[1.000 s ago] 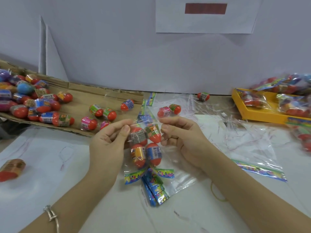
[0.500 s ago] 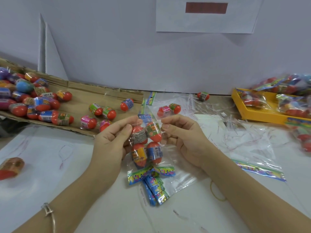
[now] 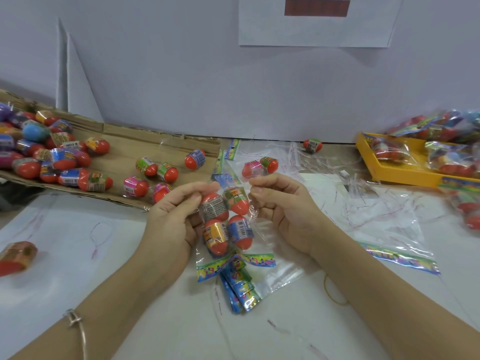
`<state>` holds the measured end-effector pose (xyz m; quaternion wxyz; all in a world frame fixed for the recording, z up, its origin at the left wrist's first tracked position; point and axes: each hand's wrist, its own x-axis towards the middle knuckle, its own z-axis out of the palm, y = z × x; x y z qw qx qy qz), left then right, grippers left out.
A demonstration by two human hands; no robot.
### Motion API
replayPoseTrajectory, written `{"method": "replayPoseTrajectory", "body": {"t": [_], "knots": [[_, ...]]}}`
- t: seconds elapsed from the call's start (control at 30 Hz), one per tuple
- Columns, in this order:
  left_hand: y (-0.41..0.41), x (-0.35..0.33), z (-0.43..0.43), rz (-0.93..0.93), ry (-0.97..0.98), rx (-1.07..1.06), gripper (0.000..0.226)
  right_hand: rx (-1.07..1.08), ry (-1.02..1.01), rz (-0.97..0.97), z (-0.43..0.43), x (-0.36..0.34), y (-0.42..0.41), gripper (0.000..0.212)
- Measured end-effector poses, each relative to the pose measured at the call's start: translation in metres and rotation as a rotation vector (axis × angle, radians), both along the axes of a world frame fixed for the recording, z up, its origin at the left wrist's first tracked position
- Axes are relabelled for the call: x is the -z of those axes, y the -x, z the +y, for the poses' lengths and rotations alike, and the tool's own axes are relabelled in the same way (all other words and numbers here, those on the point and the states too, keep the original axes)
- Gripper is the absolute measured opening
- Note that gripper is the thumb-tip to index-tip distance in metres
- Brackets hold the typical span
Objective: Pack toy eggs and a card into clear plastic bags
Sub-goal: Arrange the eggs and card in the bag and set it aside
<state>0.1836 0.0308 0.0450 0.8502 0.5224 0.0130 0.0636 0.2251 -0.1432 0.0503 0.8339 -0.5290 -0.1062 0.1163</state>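
Four eggs (image 3: pixel 225 222) sit two over two in a clear bag (image 3: pixel 261 229), held between both hands over the table (image 3: pixel 78 255).

Head view, the only one:
- Grip: left hand (image 3: pixel 176 219) pinches the bag's top left edge, thumb on forefinger. The right hand (image 3: pixel 283 209) pinches the top right edge the same way, other fingers curled.
- Bag's long axis runs away from the person. The mouth is at the far end, between the two pinches, so I'd say both hands are equally near for closing it.
- Can't tell whether the blue card (image 3: pixel 225 179) at the mouth is inside the bag or behind it.
- Same doubt for the striped strip (image 3: pixel 249 261) at the bag's near end.
- Film edges barely show.
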Motion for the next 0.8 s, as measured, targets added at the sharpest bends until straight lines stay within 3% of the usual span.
{"method": "replayPoseTrajectory", "body": {"t": [0.1, 0.27, 0.5, 0.67, 0.8], "knots": [[-0.0002, -0.0012, -0.0004, 0.012, 0.011, 0.022, 0.052, -0.008, 0.003, -0.006, -0.0005, -0.0004, 0.0003, 0.015], [-0.0009, -0.0003, -0.0005, 0.012, -0.008, 0.002, 0.037, -0.021, 0.018, -0.047, -0.0005, 0.0013, -0.0001, 0.016], [0.0009, -0.0023, 0.0003, -0.025, -0.034, -0.014, 0.049, -0.029, 0.019, -0.055, -0.0006, 0.0022, -0.0015, 0.016], [0.0032, -0.0006, 0.0027, -0.165, -0.210, -0.085, 0.021, -0.053, 0.010, -0.066, -0.0016, 0.0024, -0.0017, 0.018], [0.0054, 0.0024, 0.0091, -0.273, -0.331, -0.188, 0.017, -0.077, 0.001, -0.061, -0.0026, 0.0025, -0.0020, 0.015]]}}
